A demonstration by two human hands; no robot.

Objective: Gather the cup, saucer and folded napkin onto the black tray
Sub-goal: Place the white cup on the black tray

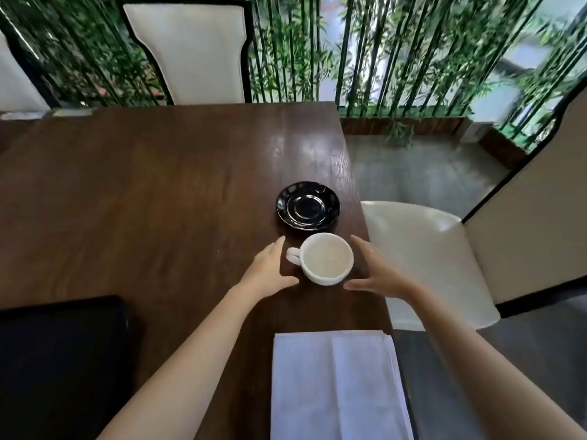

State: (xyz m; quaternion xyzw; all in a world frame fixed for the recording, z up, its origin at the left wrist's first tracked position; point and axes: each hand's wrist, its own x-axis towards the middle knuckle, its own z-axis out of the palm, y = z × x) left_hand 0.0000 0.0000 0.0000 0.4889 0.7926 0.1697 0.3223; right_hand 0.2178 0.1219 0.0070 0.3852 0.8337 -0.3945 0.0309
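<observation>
Between the 2 spread, empty hands, left hand (270,271) and right hand (378,274), stands the white cup (327,263), untouched. Beyond it lies the black saucer (307,206); nearer lies the folded napkin (336,385), left the black tray (60,360). Next, I judge: close on the cup, lift it level.

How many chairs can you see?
3: a white black-framed chair across the dark wooden table, another white chair at its right side, and part of one far left. Others may be hidden.
</observation>
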